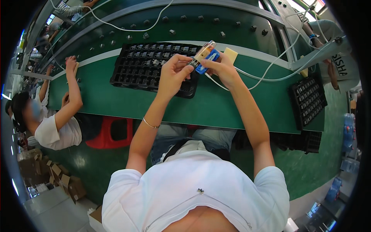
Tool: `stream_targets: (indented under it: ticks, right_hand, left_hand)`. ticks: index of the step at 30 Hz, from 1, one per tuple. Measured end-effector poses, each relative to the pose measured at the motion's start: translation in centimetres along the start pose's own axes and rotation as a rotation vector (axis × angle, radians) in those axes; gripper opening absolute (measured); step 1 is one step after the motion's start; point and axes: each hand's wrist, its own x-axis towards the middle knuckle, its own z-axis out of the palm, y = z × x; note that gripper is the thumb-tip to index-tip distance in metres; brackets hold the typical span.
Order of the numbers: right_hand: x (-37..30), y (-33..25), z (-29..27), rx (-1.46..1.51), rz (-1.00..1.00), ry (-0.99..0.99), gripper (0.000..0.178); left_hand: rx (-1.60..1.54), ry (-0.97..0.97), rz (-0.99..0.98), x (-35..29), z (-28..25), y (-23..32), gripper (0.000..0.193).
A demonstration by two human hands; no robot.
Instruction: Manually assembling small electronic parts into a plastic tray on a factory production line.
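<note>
Over the green worktop, my right hand (223, 69) is closed round a small hand-held device (205, 54). The device has a clear and orange body, blue wrapping, and a white cable near its lower end. My left hand (177, 69) is closed in a pinch at the device's near left end, on a small dark piece (194, 61) mostly hidden by the fingers. Just beyond and left of my left hand lies a black compartment tray (133, 73). Small dark plug-like parts with metal prongs (156, 62) fill its far rows; several nearer pockets are bare.
Beyond the worktop edge, a dark green conveyor belt (193, 29) carries scattered small parts. White cables (266, 77) cross the right side. A second black tray (308, 101) lies at the right. Next to my right hand is a yellow pad (231, 55). A co-worker (58, 123) sits at the left near a red stool (110, 133).
</note>
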Motion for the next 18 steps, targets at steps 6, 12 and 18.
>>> stream_targets:
  ticks: [6, 12, 18]
  right_hand:
    - [0.2, 1.2, -1.0, 0.071, 0.119, -0.111, 0.037]
    - [-0.8, 1.6, -4.6, -0.03, -0.016, 0.083, 0.039]
    - [-2.2, 2.5, -8.5, -0.397, -0.382, 0.528, 0.045]
  left_hand:
    - [0.051, -0.001, -0.054, 0.0, -0.2, -0.4, 0.025]
    - [0.537, 0.123, 0.167, 2.7, -5.6, -1.0, 0.03]
    - [1.519, 0.541, -0.058, 6.2, -20.5, -3.7, 0.048]
